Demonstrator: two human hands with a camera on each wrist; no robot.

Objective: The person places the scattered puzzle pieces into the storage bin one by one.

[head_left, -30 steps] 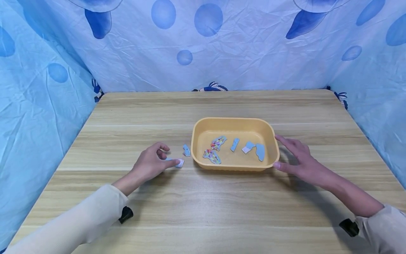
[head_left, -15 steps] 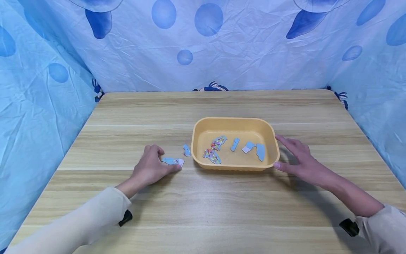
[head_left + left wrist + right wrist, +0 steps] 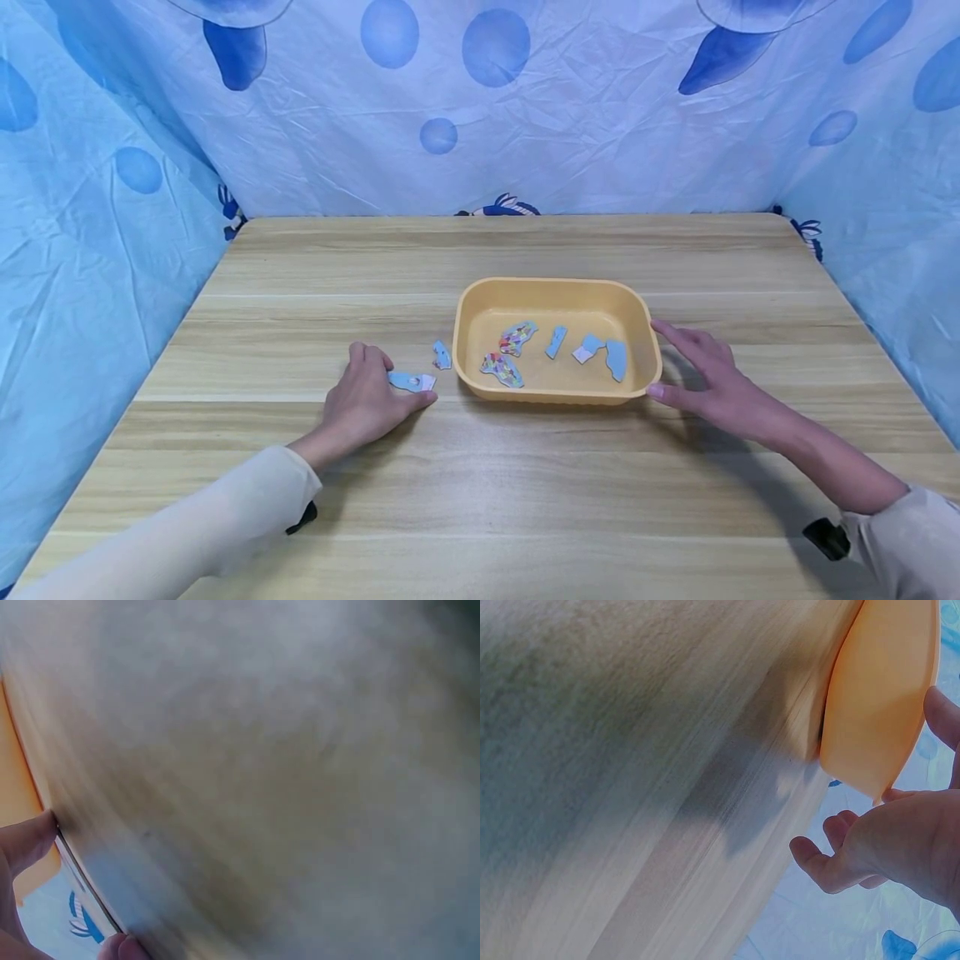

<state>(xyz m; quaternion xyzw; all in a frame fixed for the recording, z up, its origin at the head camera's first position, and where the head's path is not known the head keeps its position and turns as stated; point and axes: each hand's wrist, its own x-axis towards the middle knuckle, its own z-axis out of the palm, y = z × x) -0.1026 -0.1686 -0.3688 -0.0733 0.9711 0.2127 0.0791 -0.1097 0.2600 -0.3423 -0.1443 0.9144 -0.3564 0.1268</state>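
Observation:
My left hand (image 3: 367,404) pinches a flat blue puzzle piece with a pale pinkish end (image 3: 412,382) on the table, left of the tray. In the left wrist view, the thumb sits at one end of its thin edge and a finger at the other. Just beyond lies a small blue puzzle piece (image 3: 442,356), near the tray's left wall. My right hand (image 3: 701,383) touches the right end of the yellow tray (image 3: 555,396) with spread thumb and index finger. Its other fingers hang loosely in the right wrist view.
Inside the tray lie two multicoloured puzzle pieces (image 3: 501,369), a narrow blue piece (image 3: 556,342), and on the right a blue-and-pale piece (image 3: 588,348) beside a larger blue piece (image 3: 616,360). A wood-grain table (image 3: 495,500) carries everything. Blue patterned cloth (image 3: 480,158) hangs behind and at the sides.
My left fingers have drawn in around the blue puzzle piece, the thumb sliding to its near right corner and uncovering more of it. The right hand and tray have stayed put.

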